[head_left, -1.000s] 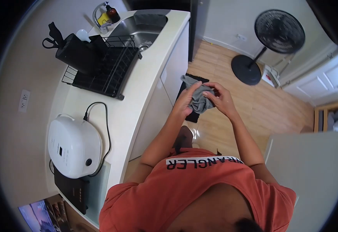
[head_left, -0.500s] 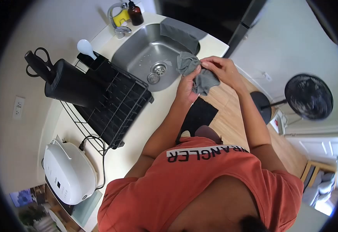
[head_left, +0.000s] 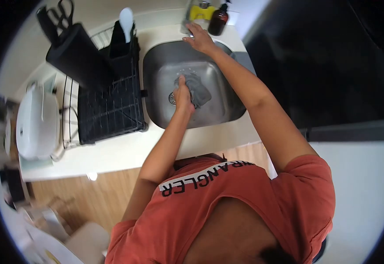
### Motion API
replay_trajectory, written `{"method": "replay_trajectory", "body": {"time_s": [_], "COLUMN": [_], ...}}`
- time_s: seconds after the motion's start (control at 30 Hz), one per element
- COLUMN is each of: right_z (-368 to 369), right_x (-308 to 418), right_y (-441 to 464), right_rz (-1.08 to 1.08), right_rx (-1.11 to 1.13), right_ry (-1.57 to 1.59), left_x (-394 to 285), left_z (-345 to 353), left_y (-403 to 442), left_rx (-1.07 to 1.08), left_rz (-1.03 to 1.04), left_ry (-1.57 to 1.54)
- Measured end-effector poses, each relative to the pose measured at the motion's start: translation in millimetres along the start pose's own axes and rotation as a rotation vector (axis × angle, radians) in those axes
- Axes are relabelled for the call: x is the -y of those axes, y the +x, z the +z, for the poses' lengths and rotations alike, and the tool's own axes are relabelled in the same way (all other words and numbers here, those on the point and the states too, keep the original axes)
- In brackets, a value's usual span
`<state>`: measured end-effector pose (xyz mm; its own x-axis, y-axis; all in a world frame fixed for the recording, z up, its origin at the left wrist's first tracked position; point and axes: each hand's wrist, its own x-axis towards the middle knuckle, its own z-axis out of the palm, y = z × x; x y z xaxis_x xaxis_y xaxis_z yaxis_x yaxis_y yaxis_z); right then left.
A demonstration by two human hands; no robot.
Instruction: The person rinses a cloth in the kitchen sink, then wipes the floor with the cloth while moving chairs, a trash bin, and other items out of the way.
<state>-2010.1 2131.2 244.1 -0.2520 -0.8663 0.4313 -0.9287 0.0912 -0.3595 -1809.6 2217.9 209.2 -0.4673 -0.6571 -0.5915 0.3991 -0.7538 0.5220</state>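
My left hand (head_left: 184, 96) is closed on a grey cloth (head_left: 199, 91), low in the steel sink (head_left: 156, 66). A round drain strainer shows just left of that hand. My right hand (head_left: 199, 39) reaches over the sink's back rim at the faucet (head_left: 191, 33), which it largely covers; its fingers are extended and hold nothing I can see. Behind it are a yellow sponge (head_left: 202, 13) and a brown pump bottle (head_left: 218, 20).
A black dish rack (head_left: 108, 116) with a knife block (head_left: 80, 57), scissors and a white spoon (head_left: 126, 24) stands left of the sink. Farther left is a white appliance (head_left: 38, 123). A large dark panel (head_left: 315, 66) rises on the right.
The view has turned from the floor and fan to the sink. My left hand has carried the cloth into the sink. My right hand has let go of it and moved to the faucet.
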Motion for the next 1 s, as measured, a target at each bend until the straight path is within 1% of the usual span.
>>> {"method": "replay_trajectory", "body": {"time_s": [0.03, 0.07, 0.13, 0.17, 0.2, 0.23, 0.27, 0.3, 0.33, 0.37, 0.4, 0.43, 0.47, 0.5, 0.53, 0.57, 0.6, 0.63, 0.67, 0.7, 0.73, 0.77, 0.8, 0.83, 0.87, 0.9, 0.93, 0.97, 1.0], "right_z": [8, 3, 19, 21, 16, 22, 26, 25, 22, 20, 18, 17, 15, 16, 12, 11, 17, 23, 29, -20, -5, 12, 15, 18, 20, 15, 11, 7, 4], "right_x": [-1, 10, 6, 3, 1, -10, -22, -26, -25, -24, -23, -23, -24, -28, -26, -21, -26, -34, -41, 7, -13, -32, -35, -38, -41, -37, -33, -30, -30], "right_y": [11, 12, 27, 30, 31, 30, 32, 32, 35, 39, 39, 37, 37, 38, 39, 49, 47, 46, 45, 37, 39, 43, 42, 42, 44, 44, 43, 42, 42], "right_rz": [0.006, 0.008, -0.013, -0.058, -0.098, -0.255, -0.319, -0.344, -0.366, -0.374, -0.308, -0.232, -0.224, -0.254, -0.283, 0.009, 0.024, 0.094, 0.162, 0.304, 0.319, -0.038, -0.394, -0.384, -0.291, -0.198, -0.192, -0.242, -0.29], "right_rx": [0.109, 0.163, 0.185, 0.186, 0.183, -0.023, -0.04, -0.021, -0.006, -0.001, 0.044, 0.092, 0.101, 0.083, 0.067, 0.391, 0.399, 0.306, 0.196, 0.178, 0.179, 0.092, 0.007, 0.009, 0.089, 0.167, 0.165, 0.142, 0.121], "right_ry": [-0.08, -0.102, -0.359, -0.408, -0.458, -0.424, -0.433, -0.424, -0.415, -0.401, -0.357, -0.316, -0.309, -0.311, -0.313, -0.21, -0.209, 0.18, 0.564, 0.344, 0.342, 0.071, -0.202, -0.202, -0.137, -0.072, -0.073, -0.143, -0.211], "left_x": [4, 4, 8, 10, 15, 20, 22, 24, 22, 22, 23, 25, 26, 19, 14, 9, 10, 14, 16, 21, 23, 22, 21, 21, 20, 21, 21, 20, 20], "left_z": [1, 6, 11, 12, 10, 7, 7, 5, 8, 15, 20, 24, 26, 32, 36, 42, 44, 38, 33, 25, 25, 27, 28, 28, 29, 27, 25, 25, 29], "left_y": [21, 34, 53, 62, 72, 82, 96, 113, 113, 113, 118, 124, 128, 120, 118, 115, 116, 135, 154, 178, 182, 187, 187, 187, 186, 192, 198, 203, 202], "left_rx": [-0.074, -0.116, -0.022, -0.056, -0.023, 0.008, -0.023, -0.103, -0.179, -0.245, -0.257, -0.353, -0.443, -0.442, -0.443, -0.447, -0.447, -0.404, -0.394, -0.303, -0.208, -0.177, -0.171, -0.067, 0.035, 0.041, 0.083, 0.126, 0.13], "left_rz": [0.01, 0.036, -0.017, -0.004, 0.147, 0.291, 0.293, 0.312, 0.328, 0.324, 0.323, 0.385, 0.445, 0.435, 0.422, 0.414, 0.406, 0.376, 0.364, 0.374, 0.384, 0.313, 0.304, 0.302, 0.3, 0.296, 0.362, 0.43, 0.429], "left_ry": [0.074, 0.029, 0.058, 0.037, 0.096, 0.161, 0.149, 0.252, 0.359, 0.379, 0.38, 0.551, 0.725, 0.865, 0.875, 0.939, 1.002, 1.08, 1.088, 1.21, 1.33, 1.41, 1.418, 1.383, 1.344, 1.349, 1.382, 1.413, 1.416]}}
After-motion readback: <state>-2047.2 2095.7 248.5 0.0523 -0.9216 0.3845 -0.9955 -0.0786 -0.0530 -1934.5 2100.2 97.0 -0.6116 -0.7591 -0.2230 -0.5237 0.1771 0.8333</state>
